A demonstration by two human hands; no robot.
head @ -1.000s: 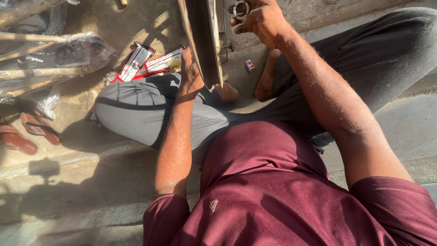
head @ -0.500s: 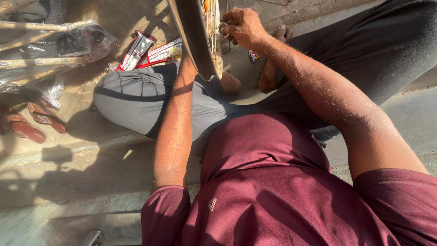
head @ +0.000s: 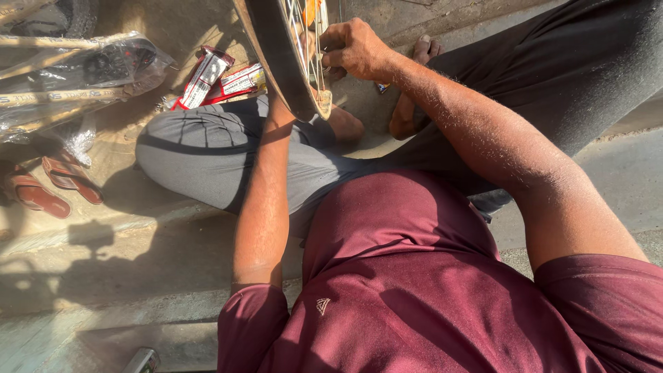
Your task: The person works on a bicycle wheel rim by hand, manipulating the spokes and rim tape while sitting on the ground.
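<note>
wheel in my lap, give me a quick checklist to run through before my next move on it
1. Right hand on the spokes: fingers curled among them, ok.
2. Left hand steadying the bicycle wheel: the forearm goes behind the tyre, the hand is hidden, cannot tell.
3. Wheel supported: its lower edge sits by the grey trouser knee, ok.
4. Tool in the right hand: too small to make out, cannot tell.
5. Red and white packets within reach: on the ground just beyond the knee, ok.
6. Sandals out of the way: off to the side, ok.
</note>
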